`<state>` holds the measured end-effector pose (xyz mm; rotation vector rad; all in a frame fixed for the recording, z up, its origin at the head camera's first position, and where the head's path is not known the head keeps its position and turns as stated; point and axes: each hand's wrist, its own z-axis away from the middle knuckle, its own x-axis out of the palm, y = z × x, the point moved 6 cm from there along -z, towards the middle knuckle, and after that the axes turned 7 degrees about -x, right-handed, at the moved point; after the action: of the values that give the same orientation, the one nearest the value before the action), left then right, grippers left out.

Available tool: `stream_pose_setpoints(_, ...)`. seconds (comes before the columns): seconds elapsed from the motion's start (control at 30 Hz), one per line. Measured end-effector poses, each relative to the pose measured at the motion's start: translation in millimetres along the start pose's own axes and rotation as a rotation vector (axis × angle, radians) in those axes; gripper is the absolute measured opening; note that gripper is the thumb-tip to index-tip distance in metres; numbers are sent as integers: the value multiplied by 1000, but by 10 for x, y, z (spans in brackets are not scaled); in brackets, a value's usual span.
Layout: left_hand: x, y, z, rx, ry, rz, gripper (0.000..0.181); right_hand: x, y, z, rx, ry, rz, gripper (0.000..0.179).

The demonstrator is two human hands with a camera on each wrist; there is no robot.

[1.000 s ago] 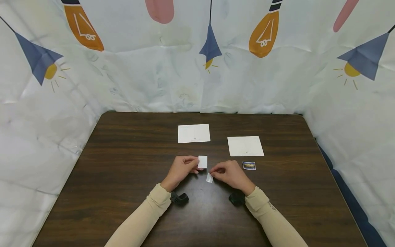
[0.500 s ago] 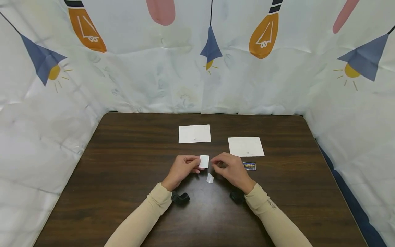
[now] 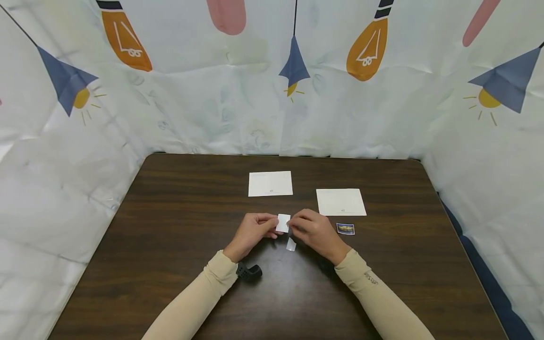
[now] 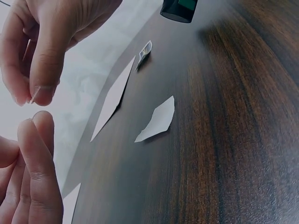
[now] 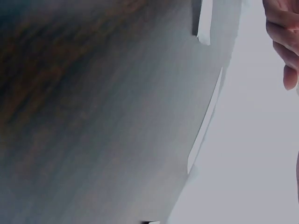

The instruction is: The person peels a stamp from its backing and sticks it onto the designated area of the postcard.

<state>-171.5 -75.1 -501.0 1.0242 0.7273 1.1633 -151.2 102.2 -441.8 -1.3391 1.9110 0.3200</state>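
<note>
My left hand pinches a small white square of paper by its left side, above the table. At the square's right edge, my right hand has thumb and fingertips pressed together. The left wrist view shows a thin sliver of an edge between that thumb and the fingers. Just below the hands lies a small torn-looking white scrap, slightly curled in the left wrist view. Right of my right hand lies a small stamp-like picture in blue and yellow. The right wrist view catches only part of my left hand.
Two larger white cards or envelopes lie farther back, one left card and one right card, each with a tiny mark near its lower edge. The dark wooden table is enclosed by a printed white curtain.
My right hand let go of the torn scrap, leaving it on the table, and moved up to the right edge of the white square. The left hand keeps its hold on the square.
</note>
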Motion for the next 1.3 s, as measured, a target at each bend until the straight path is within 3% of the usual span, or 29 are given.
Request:
stream_pose_setpoints(0.3,33,19,-7,6,-38,17,34,-22,-26,-33,-49,-9,17,11)
stream_pose_setpoints(0.5,54,11,-11,4,-50,-5,35,-22,-10,-36,-27,43,4,6)
stream_pose_setpoints(0.77,2,46,8,49,9,-66,30,-30,41,-36,52,99,-24,10)
stream_pose_setpoints(0.97,-24,54,24,76,39,-126,33,-2,64,-15,105,91,-86,17)
stream_pose_setpoints(1.3,-74,106,50,141,104,-190,21,13,148,17,253,82,-179,12)
